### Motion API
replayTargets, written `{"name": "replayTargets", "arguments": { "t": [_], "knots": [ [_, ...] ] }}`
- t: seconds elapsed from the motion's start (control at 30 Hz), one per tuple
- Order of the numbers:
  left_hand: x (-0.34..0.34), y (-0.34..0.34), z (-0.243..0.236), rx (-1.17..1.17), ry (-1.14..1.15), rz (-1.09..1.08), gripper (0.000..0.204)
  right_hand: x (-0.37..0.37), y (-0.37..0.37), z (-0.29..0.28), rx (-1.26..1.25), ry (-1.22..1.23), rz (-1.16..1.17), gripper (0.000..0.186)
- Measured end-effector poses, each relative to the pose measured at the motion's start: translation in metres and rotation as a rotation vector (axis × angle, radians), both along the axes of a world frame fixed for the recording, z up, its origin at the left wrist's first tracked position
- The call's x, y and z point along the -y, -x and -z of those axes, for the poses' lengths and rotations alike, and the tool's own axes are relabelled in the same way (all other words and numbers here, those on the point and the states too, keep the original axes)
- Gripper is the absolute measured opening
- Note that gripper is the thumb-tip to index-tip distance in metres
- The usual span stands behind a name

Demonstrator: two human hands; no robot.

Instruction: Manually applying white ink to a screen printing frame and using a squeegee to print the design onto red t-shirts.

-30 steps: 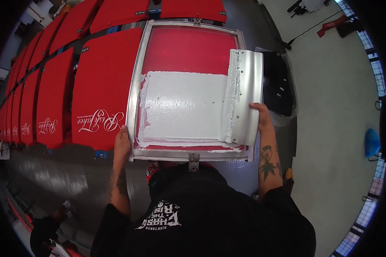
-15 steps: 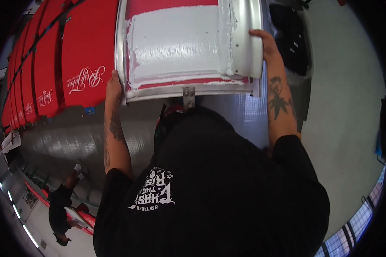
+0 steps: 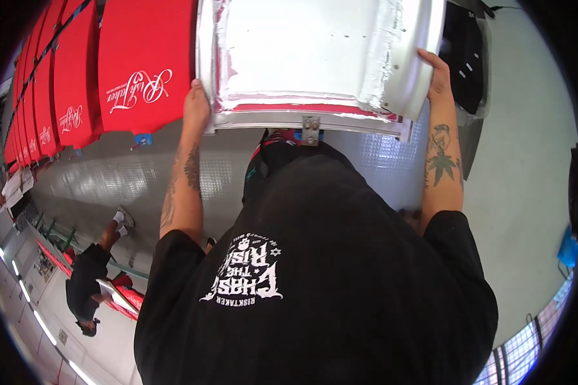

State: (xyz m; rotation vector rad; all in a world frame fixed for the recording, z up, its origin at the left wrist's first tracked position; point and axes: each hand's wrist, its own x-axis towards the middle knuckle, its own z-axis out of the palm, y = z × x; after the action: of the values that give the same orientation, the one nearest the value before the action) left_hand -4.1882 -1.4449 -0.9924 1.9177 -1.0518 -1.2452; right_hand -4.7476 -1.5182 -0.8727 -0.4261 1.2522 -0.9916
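Screen frame (image 3: 257,120), a wide metal-railed rectangle, lies between the two hands, its upper part cut off by the view's edge. Left of the frame, a red fabric panel (image 3: 122,38) with white lettering lies flat, with more such panels beyond it. Inside the frame, a thick white layer (image 3: 295,51) covers most of the mesh. Along the frame's right side rests a curved silver squeegee (image 3: 412,51), smeared white at its inner edge. The left hand (image 3: 197,106) grasps the frame's left rail, thumb on top. At the frame's right side, the right hand (image 3: 438,77) lays its thumb on the squeegee; its fingers are hidden, so I cannot tell whether it clasps squeegee, rail or both. A small metal bracket (image 3: 310,130) sits midway along the frame's near rail.
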Motion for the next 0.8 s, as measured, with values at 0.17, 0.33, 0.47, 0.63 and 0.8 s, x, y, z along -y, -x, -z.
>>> {"name": "replayTargets", "arguments": {
  "t": [0.17, 0.33, 0.47, 0.63, 0.8],
  "knots": [
    [0.000, 0.007, 0.014, 0.121, 0.052, -0.013, 0.065, 0.007, -0.007, -0.014, -0.337, 0.004, -0.002, 0.042],
    [0.015, 0.004, -0.007, -0.587, -0.156, -0.151, 0.068, 0.047, -0.119, -0.103, -0.882, 0.114, -0.252, 0.052],
    [0.022, -0.012, 0.003, -1.001, -0.229, -0.149, 0.074, 0.098, -0.183, -0.110, -1.326, 0.241, -0.888, 0.048],
    [0.069, -0.018, -0.033, -0.183, 0.307, 0.095, 0.052, 0.088, -0.185, -0.016, -1.715, 0.884, -0.896, 0.039],
    [0.083, 0.008, -0.112, 0.394, 0.594, 0.749, 0.064, -0.016, -0.217, 0.009, -1.946, 0.864, -0.859, 0.046]
  ]
}}
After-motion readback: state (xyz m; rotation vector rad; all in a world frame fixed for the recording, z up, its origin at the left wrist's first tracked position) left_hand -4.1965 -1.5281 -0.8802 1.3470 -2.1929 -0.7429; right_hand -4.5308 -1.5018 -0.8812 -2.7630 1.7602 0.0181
